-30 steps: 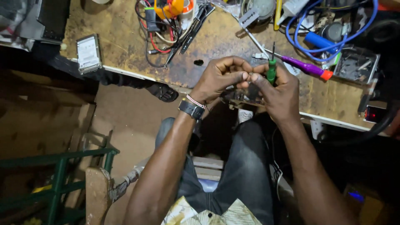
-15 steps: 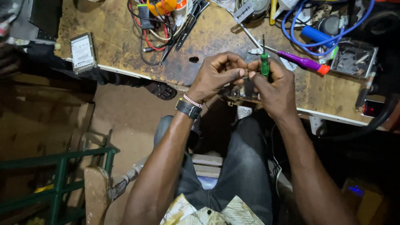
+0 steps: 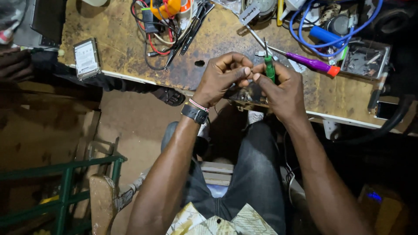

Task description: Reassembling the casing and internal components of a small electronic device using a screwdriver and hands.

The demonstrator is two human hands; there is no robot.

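Fingers point(image 3: 238, 72) pinching slim green screwdriver point(image 3: 269, 68), scuffed wooden bench point(image 3: 226, 37)

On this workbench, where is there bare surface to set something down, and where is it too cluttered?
Bare wood lies between the hard drive and the tangle of cables, and on to the left hand. Another free patch is the bench front below the purple-handled screwdriver, right of the right hand. The back edge is crowded: blue cable and parts tray.

Bare bench point(image 3: 130, 56) left of the hands; purple screwdriver point(image 3: 311, 64) and cable tangle point(image 3: 161, 30) close beyond.
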